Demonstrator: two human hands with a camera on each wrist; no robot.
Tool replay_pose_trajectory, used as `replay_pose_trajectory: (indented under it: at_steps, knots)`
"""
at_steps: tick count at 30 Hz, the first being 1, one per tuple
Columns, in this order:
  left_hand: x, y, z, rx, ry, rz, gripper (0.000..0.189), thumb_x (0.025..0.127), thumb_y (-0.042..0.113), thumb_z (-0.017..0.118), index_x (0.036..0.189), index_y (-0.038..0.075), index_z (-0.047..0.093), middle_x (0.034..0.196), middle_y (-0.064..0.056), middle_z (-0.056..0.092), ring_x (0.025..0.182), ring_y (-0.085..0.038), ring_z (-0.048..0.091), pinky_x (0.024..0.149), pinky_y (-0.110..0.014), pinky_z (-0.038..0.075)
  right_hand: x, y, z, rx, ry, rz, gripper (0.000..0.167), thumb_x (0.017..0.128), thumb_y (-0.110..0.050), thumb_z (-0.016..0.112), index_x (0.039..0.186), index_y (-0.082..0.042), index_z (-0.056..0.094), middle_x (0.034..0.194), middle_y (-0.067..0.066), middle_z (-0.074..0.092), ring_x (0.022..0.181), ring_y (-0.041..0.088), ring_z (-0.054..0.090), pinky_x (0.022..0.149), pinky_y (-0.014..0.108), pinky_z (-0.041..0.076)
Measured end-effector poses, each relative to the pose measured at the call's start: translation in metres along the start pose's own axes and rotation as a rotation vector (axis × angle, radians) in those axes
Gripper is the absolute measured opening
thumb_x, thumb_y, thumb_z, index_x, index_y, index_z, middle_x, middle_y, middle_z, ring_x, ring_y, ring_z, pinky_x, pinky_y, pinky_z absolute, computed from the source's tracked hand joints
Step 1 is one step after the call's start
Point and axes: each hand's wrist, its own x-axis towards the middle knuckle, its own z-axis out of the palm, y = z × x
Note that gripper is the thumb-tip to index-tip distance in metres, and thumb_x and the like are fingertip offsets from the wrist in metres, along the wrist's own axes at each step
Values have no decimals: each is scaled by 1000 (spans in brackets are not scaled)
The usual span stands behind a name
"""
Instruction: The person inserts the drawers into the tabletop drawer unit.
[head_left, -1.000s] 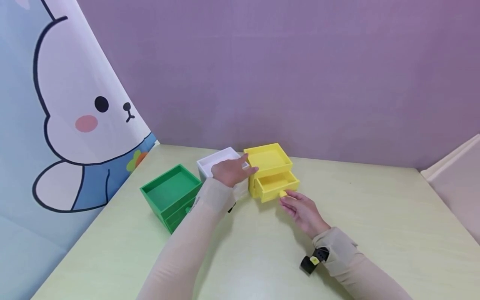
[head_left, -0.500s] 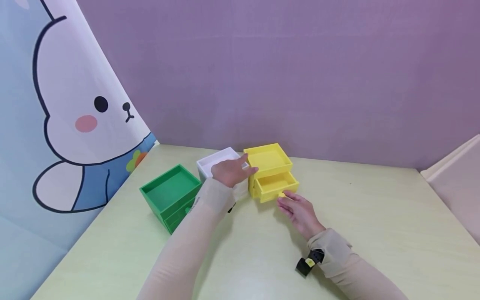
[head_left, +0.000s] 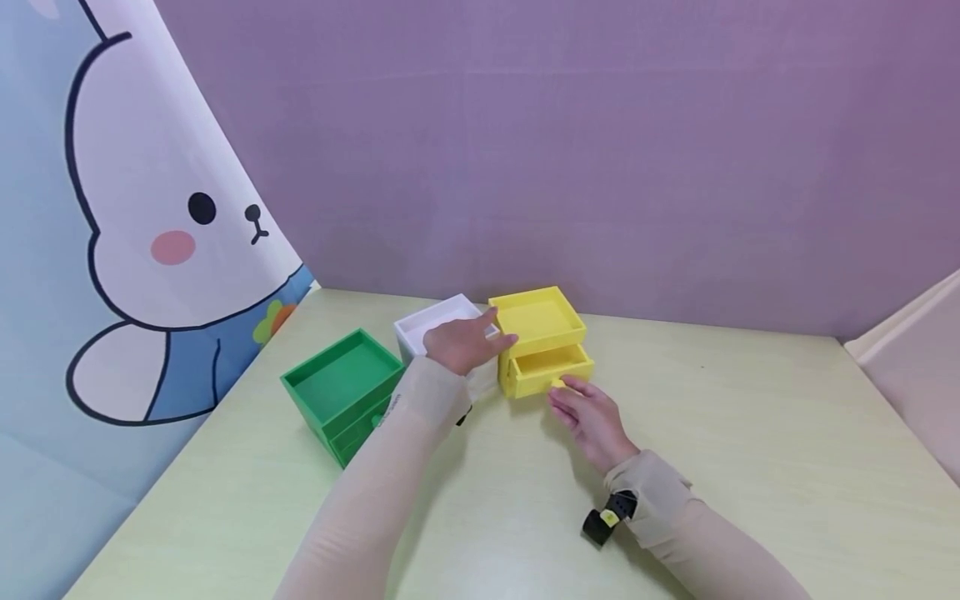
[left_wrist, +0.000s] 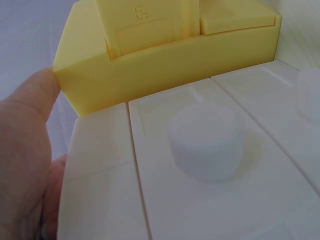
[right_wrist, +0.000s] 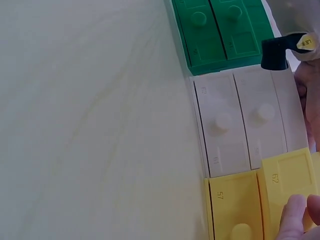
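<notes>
A small yellow drawer cabinet [head_left: 536,317] stands at the back of the table, its upper drawer [head_left: 532,383] partly pulled out. With thumb and fingers my right hand [head_left: 594,421] pinches the round yellow knob [head_left: 557,382] on that drawer's front. In the right wrist view the lower yellow drawer [right_wrist: 237,200] is flush. My left hand [head_left: 459,346] reaches over the white drawer cabinet [head_left: 431,318], fingers stretched toward the yellow one. One digit [left_wrist: 37,92] touches the yellow cabinet's corner in the left wrist view; much of that hand is hidden there.
Left of the white cabinet a green drawer cabinet [head_left: 341,375] sits at an angle, partly behind the left sleeve. The pale table [head_left: 750,433] runs back to a purple cloth [head_left: 555,150]. A printed cartoon cloth [head_left: 150,217] hangs at the left.
The upper yellow drawer has slid some way into its cabinet, the right hand on its knob moving left and slightly back with it. The left hand has stayed in place.
</notes>
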Motion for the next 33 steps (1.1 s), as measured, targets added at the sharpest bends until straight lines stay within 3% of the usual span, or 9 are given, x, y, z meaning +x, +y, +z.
replay_pose_trajectory:
  at_steps: [17, 28, 33]
  knots:
    - [1, 2, -3, 1, 9, -3, 70, 90, 70, 34, 151, 38, 25, 129, -4, 61, 104, -26, 59, 93, -49, 42, 14, -9, 5, 35, -17, 31, 40, 95, 6, 49, 134, 6, 40, 85, -2, 68, 81, 8, 67, 82, 19, 49]
    - [2, 0, -6, 10, 6, 0, 70, 91, 70, 32, 152, 37, 23, 130, -5, 60, 105, -26, 59, 93, -48, 42, 27, -9, 10, 67, -17, 14, 27, 96, 6, 50, 122, 2, 47, 83, -2, 67, 78, 8, 66, 80, 20, 50]
    - [3, 0, -6, 21, 9, -7, 70, 91, 71, 32, 152, 38, 22, 120, -6, 65, 98, -25, 60, 90, -46, 43, 32, -9, 12, 73, -20, 33, 21, 96, 5, 49, 115, -2, 48, 82, -2, 67, 77, 8, 66, 79, 20, 50]
